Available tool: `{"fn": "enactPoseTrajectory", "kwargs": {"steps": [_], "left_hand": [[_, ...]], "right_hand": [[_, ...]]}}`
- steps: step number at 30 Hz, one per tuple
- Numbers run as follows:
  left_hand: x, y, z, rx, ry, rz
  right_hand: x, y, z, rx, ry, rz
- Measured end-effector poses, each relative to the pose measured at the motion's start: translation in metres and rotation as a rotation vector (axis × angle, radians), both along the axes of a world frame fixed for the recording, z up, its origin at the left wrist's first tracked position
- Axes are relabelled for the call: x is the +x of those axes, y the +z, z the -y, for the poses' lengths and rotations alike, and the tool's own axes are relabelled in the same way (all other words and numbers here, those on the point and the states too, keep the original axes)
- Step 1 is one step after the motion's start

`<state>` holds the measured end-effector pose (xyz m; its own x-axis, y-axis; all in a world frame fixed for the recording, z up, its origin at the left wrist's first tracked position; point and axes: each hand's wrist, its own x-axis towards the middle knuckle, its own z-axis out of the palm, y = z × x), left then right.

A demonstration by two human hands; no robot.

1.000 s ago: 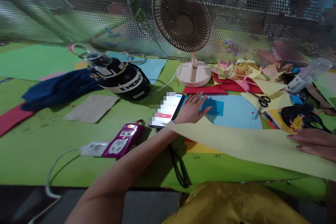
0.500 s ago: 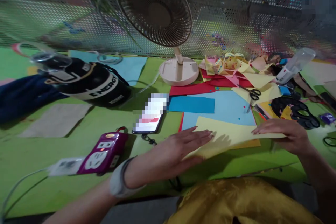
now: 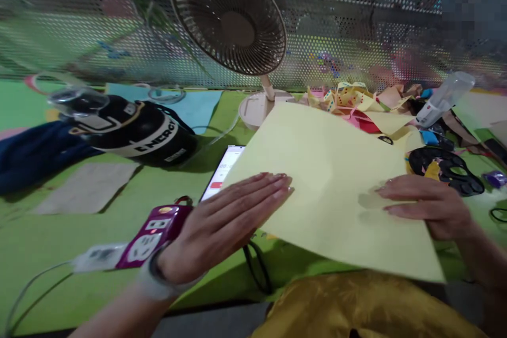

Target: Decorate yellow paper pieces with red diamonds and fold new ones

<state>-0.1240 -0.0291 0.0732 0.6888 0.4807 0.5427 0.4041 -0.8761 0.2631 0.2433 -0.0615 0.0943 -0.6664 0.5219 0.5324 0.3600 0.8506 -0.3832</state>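
A large pale yellow sheet of paper (image 3: 328, 169) slants over the table in front of me, with a slight bend in it. Across its left edge lies my left hand (image 3: 233, 216), fingers stretched flat and close together; its thumb is hidden. My right hand (image 3: 430, 203) holds the right edge, its fingers over the top face and casting a shadow on it; the thumb cannot be seen. Much of a phone (image 3: 222, 171) is covered by the sheet's left side. Only a handle loop of the scissors (image 3: 385, 140) shows past the far right edge.
A fan (image 3: 237, 29) stands at the back, a black bottle (image 3: 146, 132) to the left. Near my left wrist is a purple power strip (image 3: 148, 235) with a white cord. Paper scraps (image 3: 352, 96), a clear bottle (image 3: 447, 97) and a black tray (image 3: 439, 169) are at right.
The yellow sheet has gone from low and folded-looking to broad and raised, now covering the blue and red papers. My left hand has moved left and nearer to me.
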Motion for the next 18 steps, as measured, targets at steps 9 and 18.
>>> {"fn": "enactPoseTrajectory", "kwargs": {"steps": [9, 18], "left_hand": [[-0.002, -0.08, -0.008, -0.258, -0.057, -0.372], [0.03, -0.06, 0.002, -0.431, -0.023, -0.228]], "right_hand": [[0.004, -0.092, -0.016, -0.061, 0.045, 0.346], [-0.018, -0.088, -0.022, -0.386, -0.23, 0.194]]}}
